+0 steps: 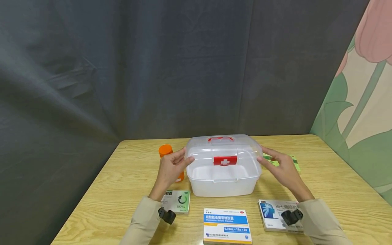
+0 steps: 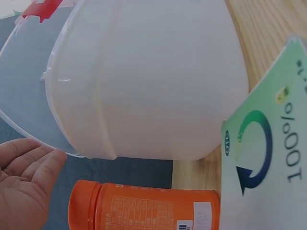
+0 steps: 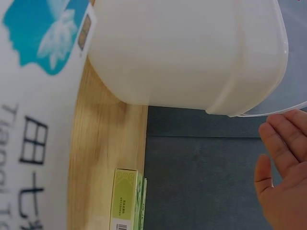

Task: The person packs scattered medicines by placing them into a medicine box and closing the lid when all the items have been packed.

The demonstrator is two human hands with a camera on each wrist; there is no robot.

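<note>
A clear plastic medicine box (image 1: 225,185) with a white translucent body stands mid-table. Its transparent lid (image 1: 199,144), with a red handle and a red latch bearing a white cross, is tilted up off the front rim. My left hand (image 1: 172,166) touches the lid's left side with fairly straight fingers; in the left wrist view the fingertips (image 2: 53,155) meet the lid's edge. At the lid's right side is my right hand (image 1: 283,169), its fingertips (image 3: 276,119) against the rim and its thumb apart from the fingers.
An orange bottle (image 1: 165,150) stands left of the box, partly behind my left hand. Nearer lie a green-white carton (image 1: 177,200), a blue-white carton (image 1: 227,225) and a white carton with a blue head picture (image 1: 272,216). A green-yellow carton (image 1: 296,163) lies behind my right hand.
</note>
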